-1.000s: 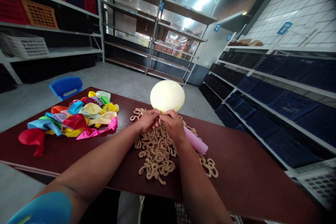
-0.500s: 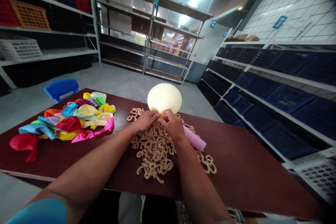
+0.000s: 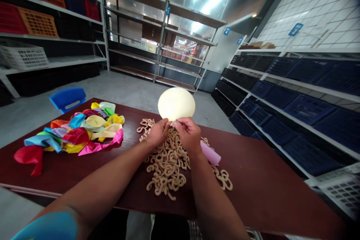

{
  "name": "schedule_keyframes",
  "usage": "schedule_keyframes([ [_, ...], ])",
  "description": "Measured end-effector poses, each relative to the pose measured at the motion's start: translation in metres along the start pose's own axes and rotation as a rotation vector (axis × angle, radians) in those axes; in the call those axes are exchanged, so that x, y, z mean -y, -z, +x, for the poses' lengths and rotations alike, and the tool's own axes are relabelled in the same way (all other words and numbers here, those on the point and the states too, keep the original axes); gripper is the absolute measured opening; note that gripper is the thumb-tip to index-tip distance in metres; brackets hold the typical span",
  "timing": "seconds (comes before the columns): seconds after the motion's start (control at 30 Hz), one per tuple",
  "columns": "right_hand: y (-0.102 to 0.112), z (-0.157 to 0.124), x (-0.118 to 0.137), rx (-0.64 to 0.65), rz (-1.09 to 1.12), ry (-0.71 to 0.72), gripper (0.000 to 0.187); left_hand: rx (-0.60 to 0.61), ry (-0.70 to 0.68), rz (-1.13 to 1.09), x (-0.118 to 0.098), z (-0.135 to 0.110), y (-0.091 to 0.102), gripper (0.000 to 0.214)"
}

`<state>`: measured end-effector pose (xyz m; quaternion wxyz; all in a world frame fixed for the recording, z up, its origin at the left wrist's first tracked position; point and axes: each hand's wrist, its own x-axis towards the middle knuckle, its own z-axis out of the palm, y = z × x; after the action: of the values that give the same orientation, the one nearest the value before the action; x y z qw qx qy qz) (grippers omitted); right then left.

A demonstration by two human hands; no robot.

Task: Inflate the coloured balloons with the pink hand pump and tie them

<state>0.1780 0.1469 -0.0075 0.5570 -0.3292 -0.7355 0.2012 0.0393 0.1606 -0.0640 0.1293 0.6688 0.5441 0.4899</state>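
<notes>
A pale yellow inflated balloon (image 3: 176,103) stands over the far edge of the table, its neck toward me. My left hand (image 3: 158,132) pinches the neck from the left. From the right, my right hand (image 3: 189,132) closes thumb and fingers at the same neck, the fingertips of both hands nearly meeting. The neck itself is mostly covered by fingers. Below the hands lies a heap of tan, curly, rope-like pieces (image 3: 165,168). A pink cylinder (image 3: 210,153) rests on the heap's right side, partly behind my right wrist.
Uninflated balloons (image 3: 74,135) in many colours are piled on the left of the dark red table (image 3: 253,180). Behind that corner stands a blue chair (image 3: 67,99). Shelving with dark crates (image 3: 303,108) runs along the right, and a metal rack (image 3: 163,45) stands at the back.
My right hand has turned, its fingers lifting and spreading slightly at the neck. My left hand has shifted slightly down. The balloon stays in about the same place; the view has tilted a little.
</notes>
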Motion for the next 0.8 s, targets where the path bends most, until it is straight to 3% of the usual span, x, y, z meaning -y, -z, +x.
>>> schedule_keyframes([
  [0.2, -0.029, 0.026, 0.022, 0.221, -0.143, 0.285, 0.016, -0.041, 0.037, -0.165, 0.003, -0.001, -0.001, 0.011],
  [0.37, -0.046, 0.049, 0.028, 0.302, -0.129, 0.364, 0.026, -0.116, 0.133, -0.570, 0.000, 0.000, -0.001, 0.006],
  [0.57, -0.031, 0.019, 0.031, 0.002, 0.184, 0.098, 0.029, -0.010, 0.373, -1.169, -0.010, 0.004, 0.000, 0.028],
  [0.8, -0.033, -0.012, -0.024, -0.012, 0.032, -0.231, 0.035, 0.035, 0.438, -1.256, -0.015, 0.004, 0.007, 0.029],
])
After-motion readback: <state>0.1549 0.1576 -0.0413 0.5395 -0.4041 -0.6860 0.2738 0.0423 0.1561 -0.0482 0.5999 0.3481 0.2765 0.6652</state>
